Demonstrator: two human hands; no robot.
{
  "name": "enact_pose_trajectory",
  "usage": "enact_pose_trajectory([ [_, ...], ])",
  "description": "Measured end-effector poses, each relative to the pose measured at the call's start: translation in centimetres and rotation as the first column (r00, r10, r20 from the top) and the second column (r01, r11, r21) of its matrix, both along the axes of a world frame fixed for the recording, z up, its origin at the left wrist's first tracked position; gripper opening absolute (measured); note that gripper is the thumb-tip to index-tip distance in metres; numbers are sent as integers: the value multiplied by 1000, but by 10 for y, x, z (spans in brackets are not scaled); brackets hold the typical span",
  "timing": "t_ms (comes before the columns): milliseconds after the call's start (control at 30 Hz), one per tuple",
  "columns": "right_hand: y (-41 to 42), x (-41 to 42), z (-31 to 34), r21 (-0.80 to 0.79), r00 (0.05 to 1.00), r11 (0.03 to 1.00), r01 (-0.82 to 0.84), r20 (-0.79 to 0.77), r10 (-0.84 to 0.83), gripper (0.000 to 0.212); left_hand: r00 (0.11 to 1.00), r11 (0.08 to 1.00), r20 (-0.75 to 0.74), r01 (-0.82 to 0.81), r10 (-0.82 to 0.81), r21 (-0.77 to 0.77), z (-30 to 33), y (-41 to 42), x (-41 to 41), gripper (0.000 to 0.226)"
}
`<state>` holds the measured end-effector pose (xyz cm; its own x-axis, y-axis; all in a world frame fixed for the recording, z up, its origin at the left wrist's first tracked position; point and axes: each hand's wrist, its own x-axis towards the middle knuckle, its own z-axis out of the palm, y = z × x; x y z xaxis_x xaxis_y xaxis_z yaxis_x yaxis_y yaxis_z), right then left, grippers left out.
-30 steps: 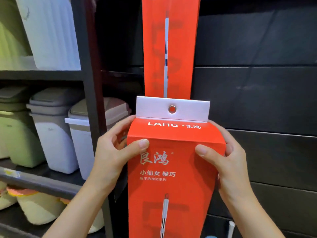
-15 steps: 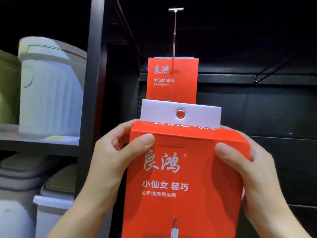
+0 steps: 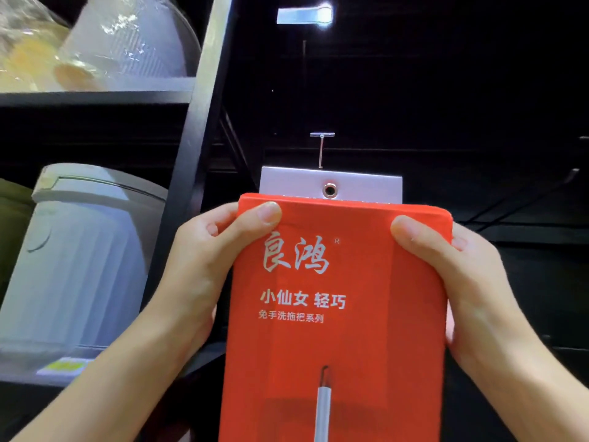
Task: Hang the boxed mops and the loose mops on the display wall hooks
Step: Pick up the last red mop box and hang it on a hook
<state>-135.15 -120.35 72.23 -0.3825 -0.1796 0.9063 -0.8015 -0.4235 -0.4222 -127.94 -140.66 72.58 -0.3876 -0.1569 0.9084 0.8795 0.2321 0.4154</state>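
I hold a tall red mop box (image 3: 338, 314) upright in front of the dark display wall. My left hand (image 3: 204, 266) grips its upper left side, thumb across the front. My right hand (image 3: 459, 282) grips its upper right side the same way. A white hang tab (image 3: 360, 183) with a metal eyelet (image 3: 329, 190) sticks up from the box top. A thin metal wall hook (image 3: 321, 148) with a small flat end plate shows just above the tab, slightly left of the eyelet. The box that hung there in earlier frames is hidden behind the one I hold.
A dark shelving upright (image 3: 197, 129) runs up on the left. Pale plastic bins (image 3: 76, 256) stand on the shelves beside it, with wrapped bins (image 3: 121, 43) on the shelf above. Another hook (image 3: 570, 177) sticks out at the right. A bright light (image 3: 306, 15) shines overhead.
I have raised the box towards the hook and my view has tilted upward. The tab's eyelet now sits just below the hook's tip, and the hanging box is out of sight.
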Motion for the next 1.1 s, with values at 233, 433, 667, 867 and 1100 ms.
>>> enact_pose_trajectory([
  [233,-8,-13,27,-28,1000,999,20,-9,-20,51,1000,1000,-16,8,-8,6,26,-11,-17,48],
  [433,-11,-29,50,-25,997,997,70,-12,-70,50,997,997,2,77,-77,28,49,-12,-36,47],
  [667,-18,-52,83,-30,998,998,61,-9,-62,37,996,995,15,87,-88,48,78,-12,-58,47],
  [867,-26,-66,97,-32,999,998,52,-1,-52,38,994,991,25,105,-108,82,90,-17,-71,58],
  [1100,-32,-83,101,-28,999,999,39,-3,-39,46,995,992,33,96,-99,75,93,-19,-82,59],
])
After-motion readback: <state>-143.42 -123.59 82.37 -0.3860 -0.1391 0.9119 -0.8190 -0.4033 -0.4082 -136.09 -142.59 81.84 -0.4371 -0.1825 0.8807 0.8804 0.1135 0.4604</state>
